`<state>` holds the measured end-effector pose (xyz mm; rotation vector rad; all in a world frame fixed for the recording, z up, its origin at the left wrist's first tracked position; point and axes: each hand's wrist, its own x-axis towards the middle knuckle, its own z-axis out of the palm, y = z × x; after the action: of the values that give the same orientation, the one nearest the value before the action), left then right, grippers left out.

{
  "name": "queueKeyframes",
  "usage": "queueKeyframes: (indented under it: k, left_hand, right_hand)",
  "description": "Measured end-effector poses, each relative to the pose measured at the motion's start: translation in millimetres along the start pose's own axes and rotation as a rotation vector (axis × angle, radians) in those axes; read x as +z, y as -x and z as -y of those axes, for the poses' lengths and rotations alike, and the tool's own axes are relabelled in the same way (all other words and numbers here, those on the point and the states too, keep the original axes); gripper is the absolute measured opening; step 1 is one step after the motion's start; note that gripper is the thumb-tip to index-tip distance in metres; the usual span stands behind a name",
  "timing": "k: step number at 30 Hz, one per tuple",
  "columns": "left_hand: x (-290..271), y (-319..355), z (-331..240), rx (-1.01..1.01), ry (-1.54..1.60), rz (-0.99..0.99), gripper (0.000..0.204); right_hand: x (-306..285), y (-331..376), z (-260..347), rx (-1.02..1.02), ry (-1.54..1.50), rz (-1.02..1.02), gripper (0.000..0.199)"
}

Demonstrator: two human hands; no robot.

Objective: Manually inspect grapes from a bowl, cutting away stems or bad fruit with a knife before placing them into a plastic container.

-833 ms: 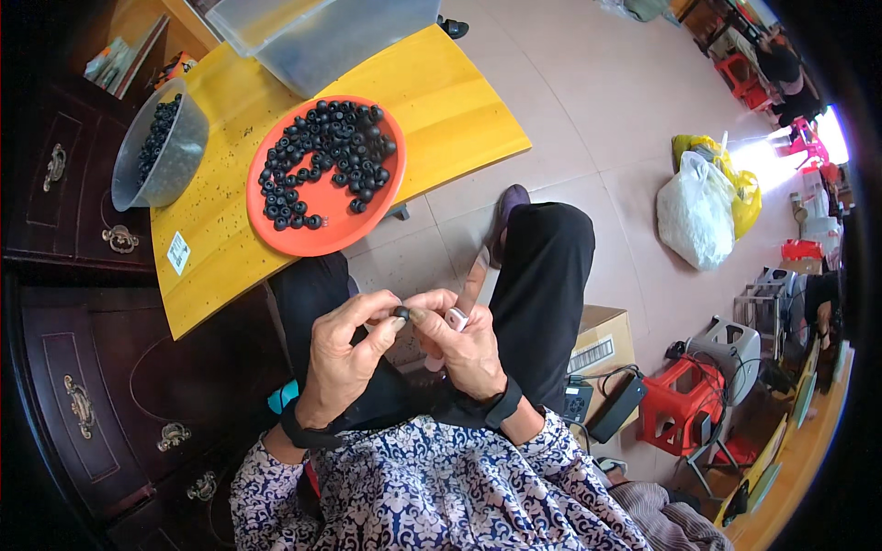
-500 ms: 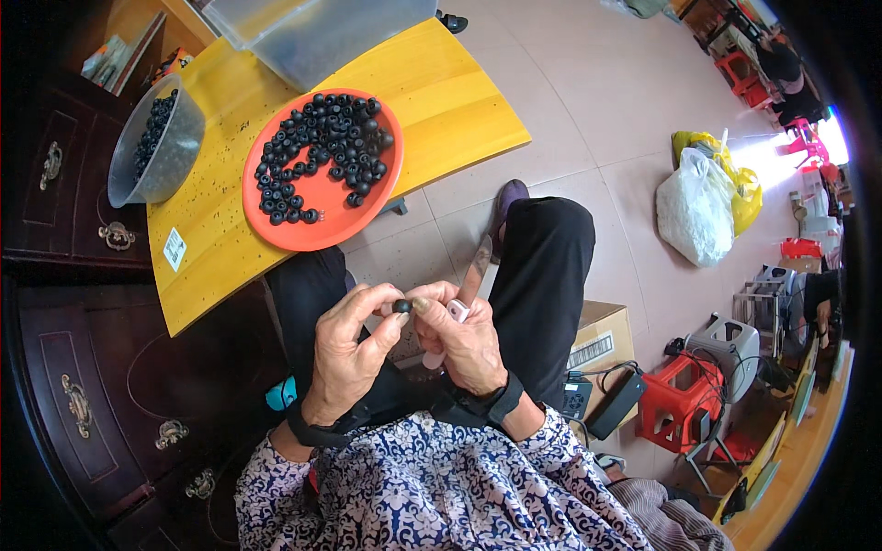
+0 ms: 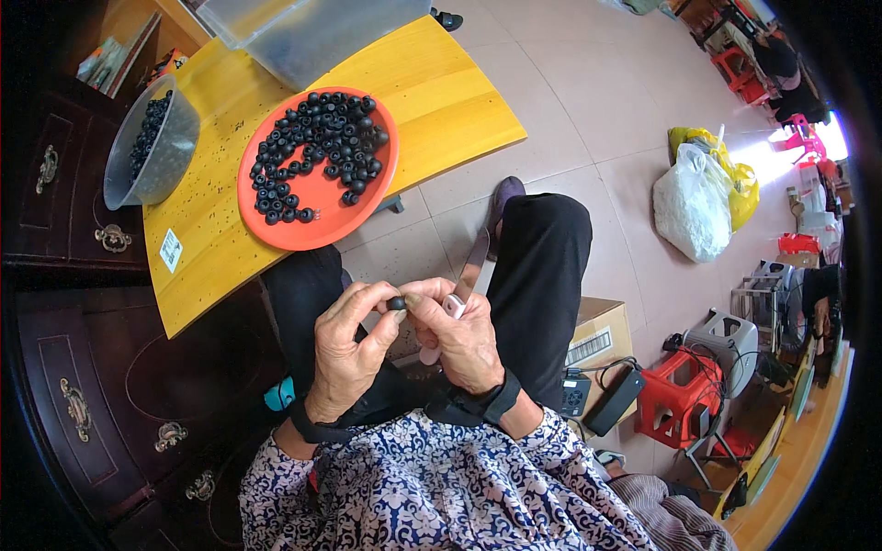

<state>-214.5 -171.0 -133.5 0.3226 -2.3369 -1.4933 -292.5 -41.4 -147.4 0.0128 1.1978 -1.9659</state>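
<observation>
Left hand (image 3: 349, 354) and right hand (image 3: 464, 335) pinch one small black bead (image 3: 396, 302) between fingertips over the lap; thin grip, likely slip; right also clamps a pale tool (image 3: 453, 306)

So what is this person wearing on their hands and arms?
Both hands are bare, no gloves. The left hand and the right hand each have a black band around the wrist. The forearms are uncovered; the dark blue and white floral top begins above them.
</observation>
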Motion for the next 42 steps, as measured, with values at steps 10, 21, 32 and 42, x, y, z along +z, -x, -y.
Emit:
queueKeyframes:
  k: [10,21,32,42]
  left_hand:
    - [2.6,-4.2,-0.7,0.09,-0.072,-0.022,0.023]
    - [-0.1,-2.2,8.8,-0.07,0.175,0.022,0.025]
    - [-5.4,-3.7,-3.0,-0.287,0.485,0.051,0.019]
    - [-3.8,-4.5,9.5,-0.28,0.667,0.1,0.032]
  right_hand:
    - [5.5,-0.9,2.3,-0.093,0.055,-0.001,0.015]
    - [-0.3,-2.2,5.5,-0.084,0.066,0.004,0.019]
    - [-15.5,-17.0,4.5,-0.705,0.681,0.106,0.016]
    - [-8.5,-6.4,18.0,-0.76,1.104,0.096,0.017]
